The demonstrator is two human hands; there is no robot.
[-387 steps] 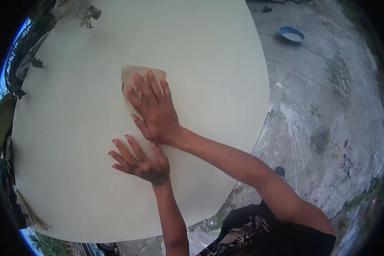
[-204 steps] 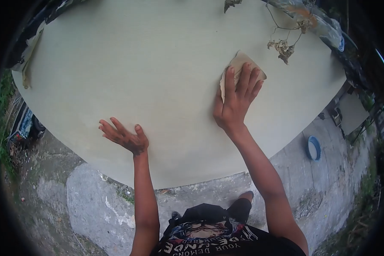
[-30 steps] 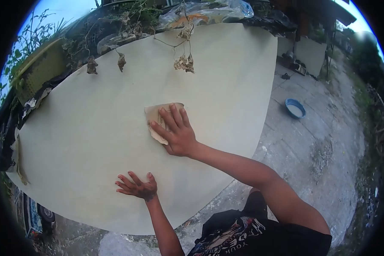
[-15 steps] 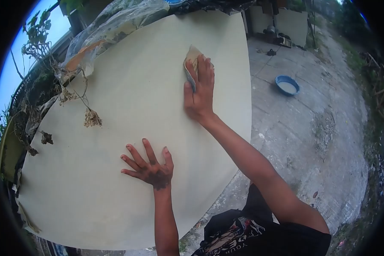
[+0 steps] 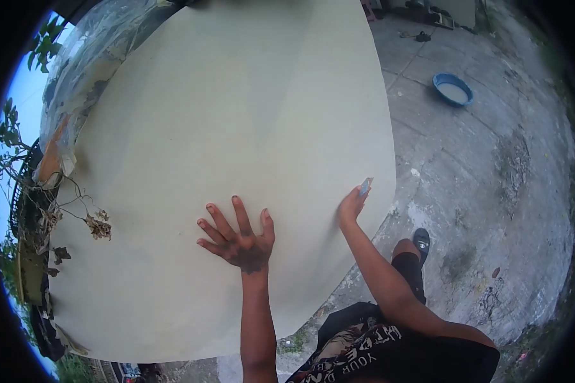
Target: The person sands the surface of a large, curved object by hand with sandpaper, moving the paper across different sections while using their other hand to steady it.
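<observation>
the left hand (image 5: 239,237) lies flat with fingers spread wide on the pale board (image 5: 236,115), probably to steady it. to its right, the right hand (image 5: 351,204) pinches a folded sandpaper (image 5: 365,186) at the board's edge.

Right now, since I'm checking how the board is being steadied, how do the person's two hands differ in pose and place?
The left hand lies flat with fingers spread, well in from the edge of the pale board; the right hand sits at the board's right edge, fingers bunched. The left hand holds nothing, while the right hand pinches a small folded sheet. The left arm runs straight up; the right arm slants in from the right. Both touch the board.
</observation>
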